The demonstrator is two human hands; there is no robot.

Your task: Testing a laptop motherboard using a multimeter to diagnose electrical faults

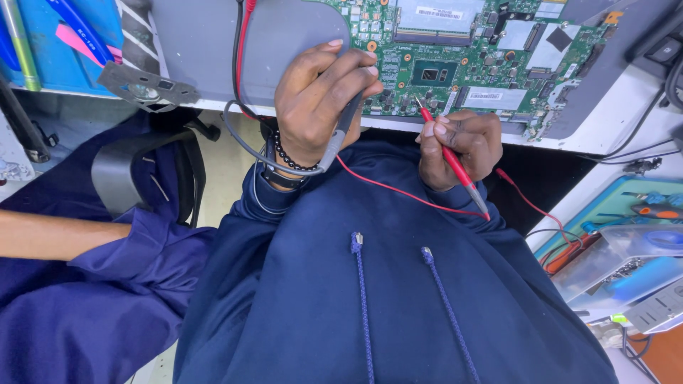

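Observation:
A green circuit board (455, 50) lies on the grey mat at the table's near edge. My left hand (316, 103) grips a dark grey probe (343, 128), its tip hidden against the board's lower left part. My right hand (459, 146) holds a red probe (452, 158) like a pen, its metal tip touching the board's near edge just right of the left hand. A red lead (398, 190) and a grey lead (245, 146) trail from the probes across my dark blue hooded top.
Another person's bare forearm (57, 233) and blue sleeve lie at the left. A small black bracket (146, 87) sits at the table edge. Hand tools stand in a blue holder (50, 35) at upper left. A teal tray (626, 206) with tools and clear plastic boxes is at the right.

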